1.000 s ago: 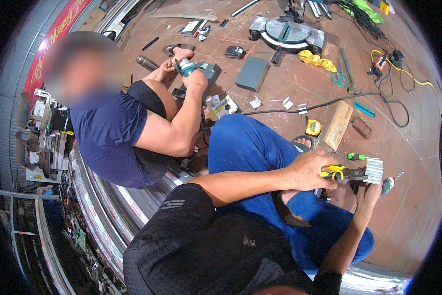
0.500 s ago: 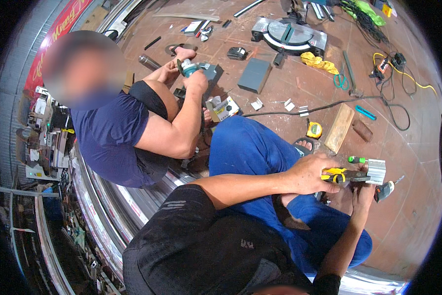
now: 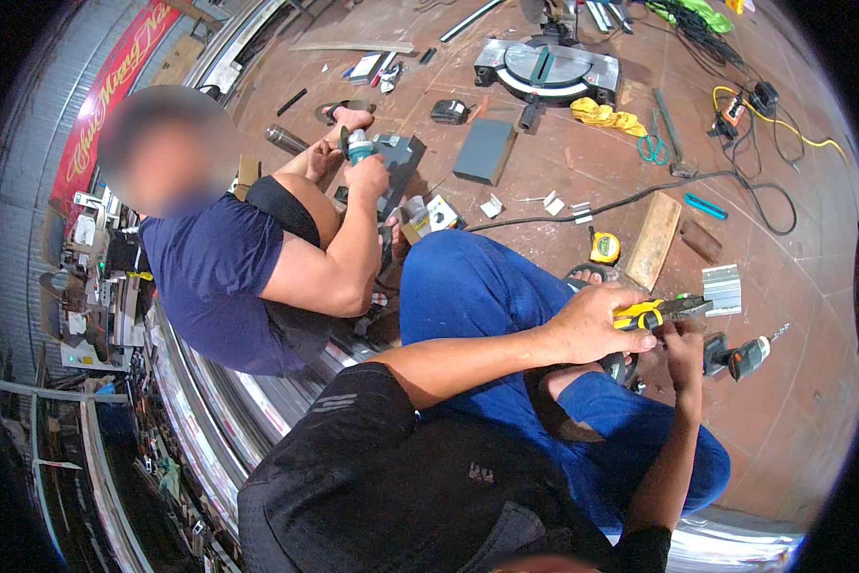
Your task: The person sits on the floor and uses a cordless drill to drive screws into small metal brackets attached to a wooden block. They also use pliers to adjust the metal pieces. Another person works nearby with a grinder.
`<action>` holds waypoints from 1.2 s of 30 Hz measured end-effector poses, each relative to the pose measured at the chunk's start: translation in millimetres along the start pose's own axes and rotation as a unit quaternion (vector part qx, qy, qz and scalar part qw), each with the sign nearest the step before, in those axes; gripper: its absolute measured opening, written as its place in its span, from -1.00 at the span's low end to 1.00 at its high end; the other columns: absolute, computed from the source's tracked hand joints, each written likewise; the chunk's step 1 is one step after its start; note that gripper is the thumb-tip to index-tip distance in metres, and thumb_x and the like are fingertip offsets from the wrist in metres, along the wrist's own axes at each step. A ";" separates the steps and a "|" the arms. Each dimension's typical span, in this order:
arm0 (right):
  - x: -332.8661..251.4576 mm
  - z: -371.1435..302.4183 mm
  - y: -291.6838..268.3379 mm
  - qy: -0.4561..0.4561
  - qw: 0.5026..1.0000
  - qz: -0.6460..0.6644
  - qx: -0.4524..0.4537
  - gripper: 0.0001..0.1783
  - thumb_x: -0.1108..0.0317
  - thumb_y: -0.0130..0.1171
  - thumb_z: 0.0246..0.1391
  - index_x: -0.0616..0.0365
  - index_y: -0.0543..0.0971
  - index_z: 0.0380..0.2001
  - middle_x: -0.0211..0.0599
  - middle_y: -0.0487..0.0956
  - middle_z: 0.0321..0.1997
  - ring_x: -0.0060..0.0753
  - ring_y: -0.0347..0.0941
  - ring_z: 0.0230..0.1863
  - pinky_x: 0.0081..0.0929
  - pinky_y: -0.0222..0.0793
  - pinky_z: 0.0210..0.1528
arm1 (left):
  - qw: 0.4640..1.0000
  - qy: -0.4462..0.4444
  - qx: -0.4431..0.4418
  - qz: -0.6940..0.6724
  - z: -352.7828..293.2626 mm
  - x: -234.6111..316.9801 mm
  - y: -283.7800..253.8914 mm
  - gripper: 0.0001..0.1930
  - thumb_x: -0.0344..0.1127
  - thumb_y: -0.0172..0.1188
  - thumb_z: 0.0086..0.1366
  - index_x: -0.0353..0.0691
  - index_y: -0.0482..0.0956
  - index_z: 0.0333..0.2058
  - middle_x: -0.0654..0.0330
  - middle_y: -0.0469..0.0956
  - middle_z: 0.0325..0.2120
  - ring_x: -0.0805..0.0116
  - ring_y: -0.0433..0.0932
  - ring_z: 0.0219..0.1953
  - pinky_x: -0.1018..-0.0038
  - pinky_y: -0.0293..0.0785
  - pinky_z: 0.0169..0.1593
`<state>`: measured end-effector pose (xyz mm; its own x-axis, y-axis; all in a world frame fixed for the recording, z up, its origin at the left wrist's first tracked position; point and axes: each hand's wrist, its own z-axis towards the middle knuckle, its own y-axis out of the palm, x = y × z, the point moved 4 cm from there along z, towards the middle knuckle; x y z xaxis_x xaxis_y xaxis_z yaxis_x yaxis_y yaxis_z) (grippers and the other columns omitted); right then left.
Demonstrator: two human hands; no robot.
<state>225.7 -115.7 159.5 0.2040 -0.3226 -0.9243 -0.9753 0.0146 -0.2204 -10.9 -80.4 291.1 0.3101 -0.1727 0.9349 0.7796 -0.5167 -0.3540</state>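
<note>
My left hand (image 3: pixel 592 323) is closed around yellow-and-black handled pliers (image 3: pixel 640 316), whose dark jaws point right. Just beyond the jaw tips is a short ribbed silver metal profile (image 3: pixel 722 289), apparently on the floor; whether the jaws touch it I cannot tell. Below the jaws, my right hand (image 3: pixel 684 351) has its fingers curled together, and what they hold, if anything, is too small to make out. A cordless drill (image 3: pixel 747 358) with a bit fitted lies right of that hand. Behind the pliers only a bit of something green shows.
At left a co-worker (image 3: pixel 214 258) crouches, holding an angle grinder (image 3: pixel 358 148) over a grey metal box section. Around me lie a wooden block (image 3: pixel 655 241), tape measure (image 3: pixel 604 247), rusty cylinder (image 3: pixel 701 241), blue cutter (image 3: pixel 706 206) and black cable (image 3: pixel 621 194). A mitre saw (image 3: pixel 547 72) stands farther off.
The silver profile has left my right hand and sits beyond the pliers. My right hand has moved left and curled in beneath the jaws. The left hand still grips the pliers.
</note>
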 end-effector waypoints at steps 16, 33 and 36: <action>-22.2 -17.1 20.4 -0.038 0.972 -0.198 -0.117 -0.64 0.22 0.19 0.18 0.33 0.67 -0.15 0.11 0.71 -0.19 0.01 0.69 -0.17 -0.18 0.55 -0.09 | 0.999 0.015 -0.006 0.035 -1.1 -5.0 5.4 -0.38 0.08 0.53 0.06 -0.23 0.65 -0.01 -0.04 0.57 -0.30 -0.01 0.55 -0.17 0.15 0.41 0.05; 11.6 -15.2 22.9 -0.187 0.887 -0.411 -0.099 -0.77 0.28 0.16 0.12 0.15 0.72 -0.29 -0.01 0.67 -0.24 0.08 0.63 -0.15 -0.08 0.55 -0.08 | 0.999 0.019 -0.019 0.039 -4.0 -3.9 7.3 -0.29 0.16 0.50 0.08 -0.29 0.63 0.04 -0.09 0.59 -0.25 -0.09 0.58 -0.13 0.12 0.40 0.14; 6.2 -18.3 22.3 -0.148 0.906 -0.379 -0.115 -0.76 0.29 0.15 0.13 0.12 0.73 -0.25 -0.02 0.70 -0.20 0.07 0.64 -0.13 -0.10 0.54 -0.07 | 0.999 0.016 -0.026 0.040 -4.4 -1.4 6.9 -0.29 0.15 0.51 0.08 -0.30 0.63 0.05 -0.06 0.58 -0.26 -0.03 0.58 -0.16 0.18 0.46 0.01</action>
<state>203.6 -134.7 154.6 0.8038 0.1113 -0.5844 -0.5297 -0.3132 -0.7882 -8.3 -87.4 287.5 0.3513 -0.2414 0.9046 0.7231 -0.5438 -0.4259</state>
